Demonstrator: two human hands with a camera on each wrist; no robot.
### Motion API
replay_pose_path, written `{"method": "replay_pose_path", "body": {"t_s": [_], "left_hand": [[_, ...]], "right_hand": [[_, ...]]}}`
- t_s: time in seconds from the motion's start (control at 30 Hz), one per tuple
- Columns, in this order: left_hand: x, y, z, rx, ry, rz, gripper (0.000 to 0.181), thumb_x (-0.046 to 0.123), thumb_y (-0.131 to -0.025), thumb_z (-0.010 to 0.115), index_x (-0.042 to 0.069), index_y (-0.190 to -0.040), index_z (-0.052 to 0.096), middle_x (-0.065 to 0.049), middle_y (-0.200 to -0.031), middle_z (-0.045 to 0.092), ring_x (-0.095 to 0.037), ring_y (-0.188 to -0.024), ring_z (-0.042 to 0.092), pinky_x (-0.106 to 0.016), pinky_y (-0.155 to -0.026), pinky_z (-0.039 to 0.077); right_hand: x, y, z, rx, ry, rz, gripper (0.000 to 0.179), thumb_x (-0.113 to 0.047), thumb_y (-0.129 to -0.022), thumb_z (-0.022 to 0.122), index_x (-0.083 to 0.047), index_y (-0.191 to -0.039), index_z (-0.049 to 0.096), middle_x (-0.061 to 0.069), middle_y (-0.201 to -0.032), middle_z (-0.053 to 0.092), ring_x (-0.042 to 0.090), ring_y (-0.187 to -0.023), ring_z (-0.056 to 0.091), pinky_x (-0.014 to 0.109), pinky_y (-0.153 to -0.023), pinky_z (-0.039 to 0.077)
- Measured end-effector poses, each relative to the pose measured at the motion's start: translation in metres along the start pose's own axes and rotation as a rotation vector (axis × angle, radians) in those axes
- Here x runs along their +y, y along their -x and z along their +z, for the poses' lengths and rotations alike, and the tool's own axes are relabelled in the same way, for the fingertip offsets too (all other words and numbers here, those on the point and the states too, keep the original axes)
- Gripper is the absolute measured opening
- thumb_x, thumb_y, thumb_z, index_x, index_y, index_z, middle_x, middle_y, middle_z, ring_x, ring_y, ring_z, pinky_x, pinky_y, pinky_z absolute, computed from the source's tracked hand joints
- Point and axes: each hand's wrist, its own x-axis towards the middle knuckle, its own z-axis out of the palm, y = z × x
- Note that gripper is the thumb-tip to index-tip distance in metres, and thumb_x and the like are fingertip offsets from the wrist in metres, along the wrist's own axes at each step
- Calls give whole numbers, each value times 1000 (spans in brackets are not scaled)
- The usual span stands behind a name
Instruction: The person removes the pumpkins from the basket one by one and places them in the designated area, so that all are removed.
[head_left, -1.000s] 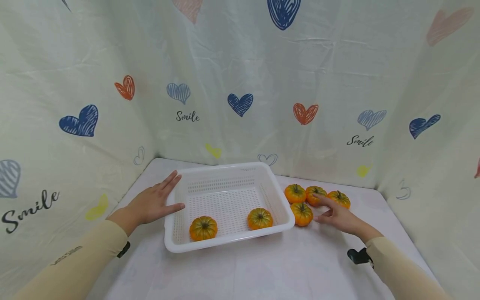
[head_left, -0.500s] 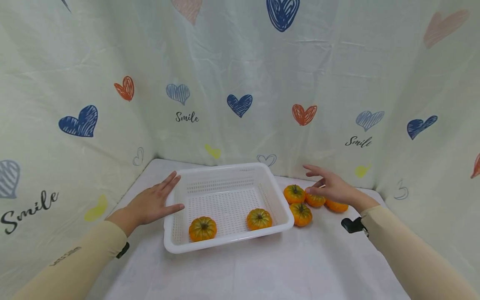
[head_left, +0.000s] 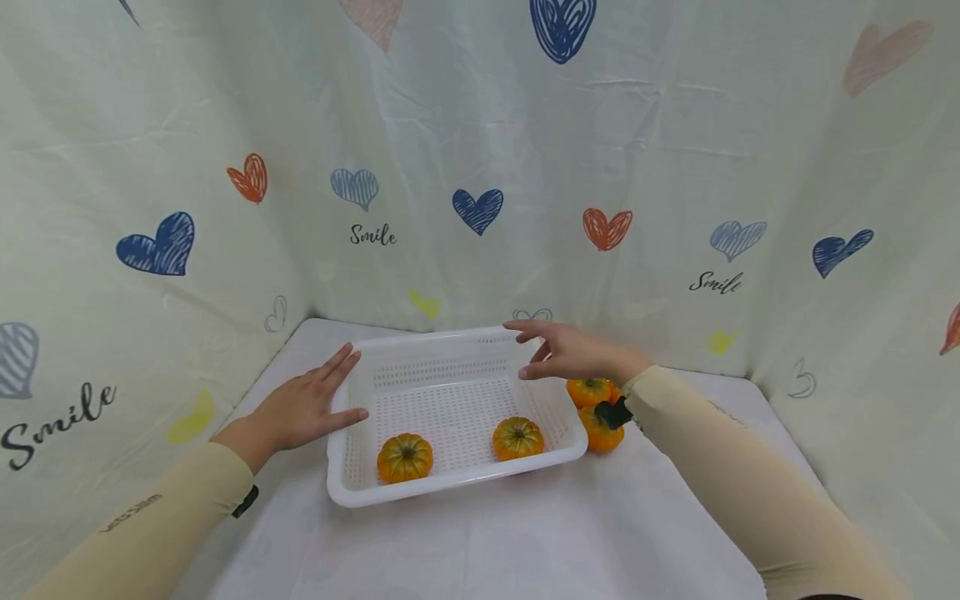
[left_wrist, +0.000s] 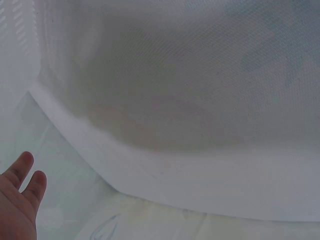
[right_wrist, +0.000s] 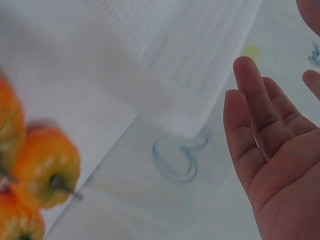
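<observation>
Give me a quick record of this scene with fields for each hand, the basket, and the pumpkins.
left hand: open, flat against the basket's left wall
right hand: open and empty, above the basket's far right corner
basket: white, perforated, on the table
pumpkins in basket: two, front left and front right
pumpkins outside: a cluster right of the basket, partly hidden by the right arm

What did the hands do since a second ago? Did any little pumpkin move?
The right hand lifted off the pumpkins on the cloth and swung left, now hovering open and empty over the white basket's far right corner. It took hold of nothing. The left hand stayed flat against the basket's left rim, and the two pumpkins inside stayed put.
</observation>
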Motion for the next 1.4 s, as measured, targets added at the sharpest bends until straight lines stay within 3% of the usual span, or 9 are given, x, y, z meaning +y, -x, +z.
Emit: {"method": "replay_pose_path", "body": {"t_s": [0.17,0.5,0.7,0.93,1.4], "left_hand": [[-1,0,1,2,-2,1,97,69,-93,47,6,-159,16,-15,-166,9,-49,-135,39,-63,-107,33],[-5,-1,4,-1,-2,-11,98,71,-92,45,8,-160,15,-14,-166,8,-48,-136,38,-63,-107,33],[-5,-2,5,-6,-1,-16,96,69,-93,48,8,-160,15,-14,-166,8,-48,-136,37,-63,-107,33],[-4,-3,4,-10,-3,-18,97,70,-93,47,8,-160,15,-13,-166,7,-48,-136,38,-63,-107,33],[-3,-3,3,-11,0,-22,98,72,-92,46,8,-160,15,-14,-166,8,-48,-137,37,-65,-106,34]], "right_hand": [[-20,-24,15,-56,16,-41,79,-30,-89,77,-34,-155,35,9,-147,48,21,-110,62,35,-82,57],[-40,-57,54,-149,19,-103,78,-28,-88,79,-32,-154,37,10,-146,49,19,-107,63,31,-80,57],[-47,-73,74,-229,16,-81,77,-27,-87,79,-34,-153,40,9,-146,49,16,-108,62,31,-84,55],[-56,-88,87,-301,8,-65,76,-22,-86,80,-36,-151,43,9,-145,50,16,-108,62,32,-84,55],[-54,-103,127,-496,-42,-88,81,-17,-80,85,-23,-151,46,8,-140,54,19,-109,63,32,-90,53]]}}
